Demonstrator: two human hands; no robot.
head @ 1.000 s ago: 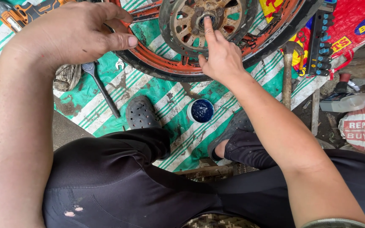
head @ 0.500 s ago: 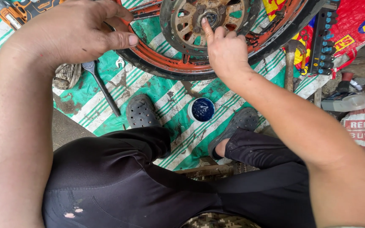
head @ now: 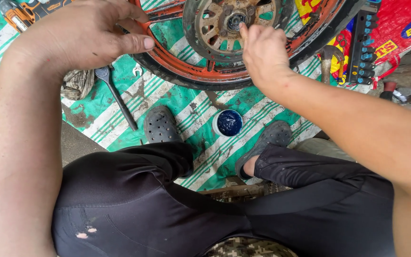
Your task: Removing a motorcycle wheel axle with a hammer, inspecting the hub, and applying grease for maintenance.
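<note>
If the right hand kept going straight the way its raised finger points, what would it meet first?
Most likely the grey brake disc on the orange wheel, near the hub. The right hand points up and slightly left, its fingertip already at the disc's edge, though depth is hard to judge from above.

Grimy orange-painted metal wheel (head: pixel 181 71)

We see an orange-rimmed motorcycle wheel (head: pixel 205 71) with a black tyre, grimy, lying flat on a green striped tarp, its rusty brake disc (head: pixel 215 35) upward.
</note>
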